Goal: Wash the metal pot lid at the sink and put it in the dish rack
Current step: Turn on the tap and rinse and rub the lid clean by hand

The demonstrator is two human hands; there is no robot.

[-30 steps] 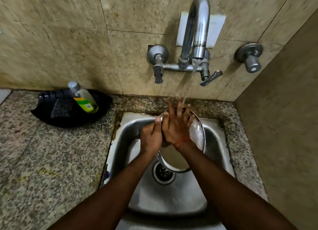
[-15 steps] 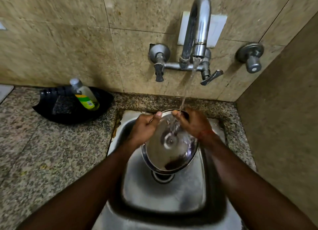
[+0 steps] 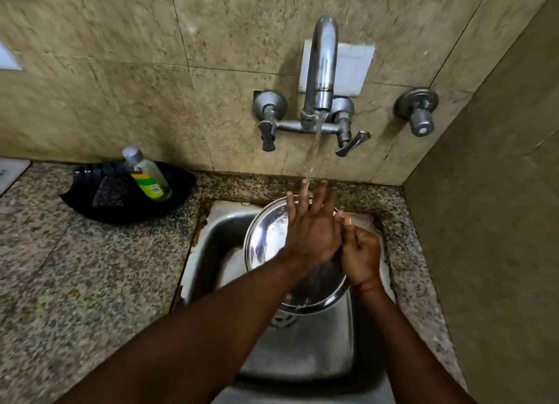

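Observation:
The round metal pot lid (image 3: pixel 266 240) is held tilted over the steel sink (image 3: pixel 302 352), under the water running from the tap (image 3: pixel 322 68). My left hand (image 3: pixel 311 228) lies flat on the lid's shiny face with fingers spread, and the stream hits its fingertips. My right hand (image 3: pixel 360 252) grips the lid's right rim with fingers curled. The lid's lower part is hidden behind my left forearm. No dish rack is in view.
A black tray (image 3: pixel 127 201) on the speckled granite counter (image 3: pixel 75 276) at the left holds a dish soap bottle (image 3: pixel 148 176) and a dark scrub pad (image 3: pixel 109 189). The sink drain (image 3: pixel 282 319) shows under the lid. A tiled wall stands close on the right.
The lid has been turned from facing up to tilted on edge. My left hand moved from the rim onto the lid's face, and my right hand shifted down to the right rim.

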